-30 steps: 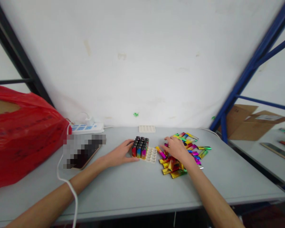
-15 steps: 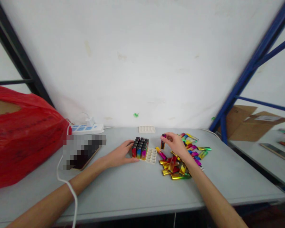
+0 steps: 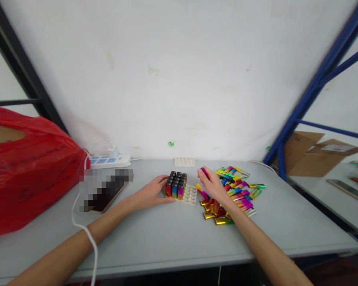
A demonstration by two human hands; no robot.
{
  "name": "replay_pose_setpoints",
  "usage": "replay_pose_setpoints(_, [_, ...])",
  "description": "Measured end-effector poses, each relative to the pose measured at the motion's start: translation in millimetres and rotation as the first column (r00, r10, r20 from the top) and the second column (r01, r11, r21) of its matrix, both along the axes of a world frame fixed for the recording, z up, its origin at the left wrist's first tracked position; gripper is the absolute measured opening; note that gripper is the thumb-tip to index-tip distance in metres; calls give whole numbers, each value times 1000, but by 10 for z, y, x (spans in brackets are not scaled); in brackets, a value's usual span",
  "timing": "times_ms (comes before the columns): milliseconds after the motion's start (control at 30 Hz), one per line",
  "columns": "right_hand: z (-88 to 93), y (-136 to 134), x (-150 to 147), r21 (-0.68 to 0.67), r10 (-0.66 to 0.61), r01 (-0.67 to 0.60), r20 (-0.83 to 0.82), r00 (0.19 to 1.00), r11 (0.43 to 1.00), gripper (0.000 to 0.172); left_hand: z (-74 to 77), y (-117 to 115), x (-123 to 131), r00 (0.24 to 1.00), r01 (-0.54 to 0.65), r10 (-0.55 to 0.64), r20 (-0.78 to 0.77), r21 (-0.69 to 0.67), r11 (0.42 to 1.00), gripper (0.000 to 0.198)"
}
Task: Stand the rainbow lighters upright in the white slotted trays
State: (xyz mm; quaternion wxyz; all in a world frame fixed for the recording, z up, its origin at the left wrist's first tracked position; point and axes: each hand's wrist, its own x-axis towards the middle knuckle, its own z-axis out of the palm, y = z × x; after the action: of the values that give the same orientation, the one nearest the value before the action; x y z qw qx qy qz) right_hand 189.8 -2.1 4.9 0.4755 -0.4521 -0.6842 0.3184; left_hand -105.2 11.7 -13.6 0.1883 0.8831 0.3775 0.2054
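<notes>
1. I see the bench (image 3: 167,234) running to a front edge close under both forearms. Its right edge slants away below the blue post (image 3: 310,91), and the wall (image 3: 179,79) closes off its back.
2. Bare bench top shows between the two forearms, and more to the right of the pile (image 3: 237,190) as far as the right edge.
3. The left side is tight. One red bag (image 3: 26,171) fills the corner, with one phone (image 3: 106,196) just beside it. One white cable (image 3: 91,238) crosses the left forearm and drops over the front edge.
4. My left hand (image 3: 150,194) lies open on the bench, fingers curved against the left side of the block (image 3: 176,184) of upright lighters.
5. The block stands in one tray (image 3: 191,195), filling its left part. It looks like four rows of four, but that is too small for me to count for sure. The tray's right part shows bare sockets.
6. My right hand (image 3: 213,186) pinches one lighter (image 3: 203,171) in its fingertips, held off the bench between the tray and the pile.
7. The pile is loose lighters lying flat and overlapping, several dozen at a guess; I cannot count them.
8. One spare tray (image 3: 184,161) sits by the wall, behind the block.
9. One power strip (image 3: 109,161) lies along the wall, with one plug in it.
10. Two cardboard boxes (image 3: 316,153) sit beyond the post, well apart from the bench.
</notes>
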Motion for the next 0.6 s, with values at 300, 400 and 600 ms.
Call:
replay_pose_setpoints(300, [-35,-35,-87,146,-184,154,212,960,977,44,19,-20,11,1000,6,-6,17,-1,1000,71])
replay_pose_setpoints(400, [-12,-47,-82,165,-195,158,241,951,974,42,18,-17,7,1000,8,-8,-6,-23,1000,69])
replay_pose_setpoints(600, [70,-94,-46,152,-91,44,321,943,987,37,18,-14,5,1000,5,-6,-24,-33,999,75])
